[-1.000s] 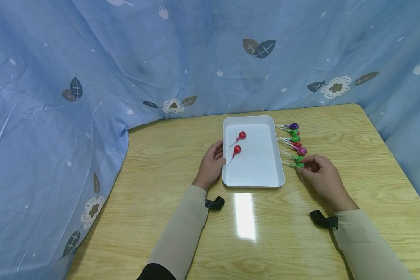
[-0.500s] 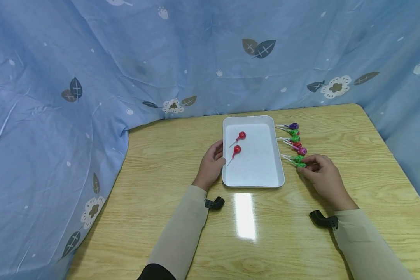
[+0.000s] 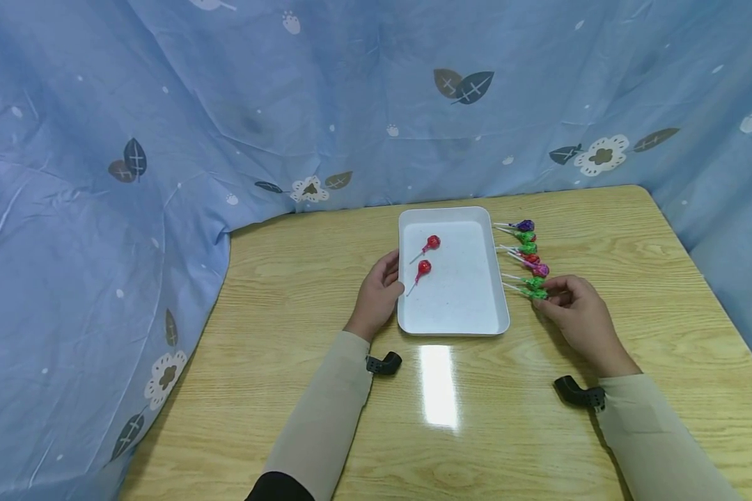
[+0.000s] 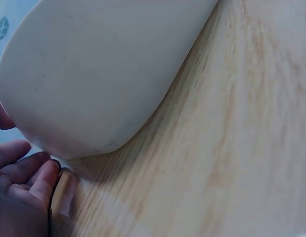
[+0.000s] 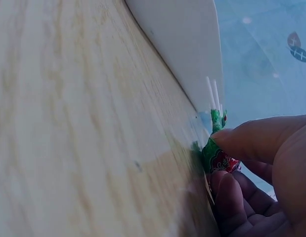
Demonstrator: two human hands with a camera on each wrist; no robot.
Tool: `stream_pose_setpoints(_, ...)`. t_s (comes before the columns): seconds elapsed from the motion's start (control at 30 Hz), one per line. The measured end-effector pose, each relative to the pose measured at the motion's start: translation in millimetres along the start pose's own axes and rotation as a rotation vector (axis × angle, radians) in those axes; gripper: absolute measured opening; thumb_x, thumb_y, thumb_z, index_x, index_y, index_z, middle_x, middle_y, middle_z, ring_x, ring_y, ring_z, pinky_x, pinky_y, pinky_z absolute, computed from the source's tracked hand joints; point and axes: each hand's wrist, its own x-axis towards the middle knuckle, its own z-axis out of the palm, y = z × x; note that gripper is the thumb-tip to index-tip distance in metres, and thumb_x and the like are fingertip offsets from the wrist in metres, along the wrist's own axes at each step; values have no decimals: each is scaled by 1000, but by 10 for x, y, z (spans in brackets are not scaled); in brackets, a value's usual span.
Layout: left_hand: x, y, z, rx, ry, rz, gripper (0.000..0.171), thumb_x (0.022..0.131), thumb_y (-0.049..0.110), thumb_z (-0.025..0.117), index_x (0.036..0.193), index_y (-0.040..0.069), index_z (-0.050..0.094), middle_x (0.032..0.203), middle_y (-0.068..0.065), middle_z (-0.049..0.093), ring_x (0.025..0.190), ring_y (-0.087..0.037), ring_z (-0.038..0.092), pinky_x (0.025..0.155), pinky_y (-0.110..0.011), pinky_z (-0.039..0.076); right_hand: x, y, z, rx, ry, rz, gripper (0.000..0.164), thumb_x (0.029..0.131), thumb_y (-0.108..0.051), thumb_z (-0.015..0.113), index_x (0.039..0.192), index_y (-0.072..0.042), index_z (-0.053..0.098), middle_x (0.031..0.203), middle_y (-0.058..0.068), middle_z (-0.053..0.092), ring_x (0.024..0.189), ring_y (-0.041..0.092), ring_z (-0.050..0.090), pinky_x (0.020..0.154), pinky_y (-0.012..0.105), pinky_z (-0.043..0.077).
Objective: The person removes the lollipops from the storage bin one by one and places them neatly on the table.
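A white tray lies on the table, with two red lollipops, one behind the other, on its left side. My left hand holds the tray's left edge, the thumb at the rim. In the left wrist view, curled fingers sit beside the tray wall. To the right of the tray, my right hand pinches the head of the nearest green-wrapped lollipop between thumb and fingers. Its stick points at the tray. Another green lollipop lies just behind it.
Farther back in the same column lie a pink lollipop, a red one, two green ones and a purple one, sticks toward the tray. The wooden table ends at a blue curtain.
The pinched green lollipop has shifted slightly back, its stick swinging toward its green neighbour's and then apart again. The neighbour's stick also moved a little. My left hand and the tray stay put.
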Motion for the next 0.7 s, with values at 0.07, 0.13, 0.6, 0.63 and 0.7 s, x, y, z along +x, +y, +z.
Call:
stream_pose_setpoints(0.07,-3,5,0,6,2,-3,67,99,-4,54,165,7,46,159,-7,54,141,-18,55,115,-30,46,3,-1,-1,3,1,4,32,103,-8,76,129,8,65,113,20,60,86,13,57,67,16,46)
stream_pose_setpoints(0.13,-2,3,2,11,4,-5,67,99,-4,54,165,8,46,159,-6,54,141,-17,54,115,-30,45,6,-2,-1,3,2,5,34,102,-8,76,129,8,64,114,20,60,86,13,57,68,16,46)
stream_pose_setpoints(0.6,0,-7,0,17,7,-15,66,100,-2,54,165,7,46,158,-6,55,140,-16,55,115,-30,46,0,2,6,-1,-4,21,35,103,-11,77,130,8,64,112,20,62,86,14,58,67,17,47)
stream_pose_setpoints(0.63,-1,-6,1,17,8,-15,66,100,-2,54,165,7,46,158,-6,55,140,-16,55,115,-31,46,-3,-1,4,2,-4,23,36,103,-11,77,130,8,64,112,20,62,86,14,58,67,17,48)
stream_pose_setpoints(0.7,-2,-1,4,15,11,-16,65,100,-2,54,164,7,46,158,-6,55,139,-16,56,115,-31,46,-7,-9,-2,12,-5,28,37,103,-12,76,131,8,63,114,20,63,88,14,58,67,16,48)
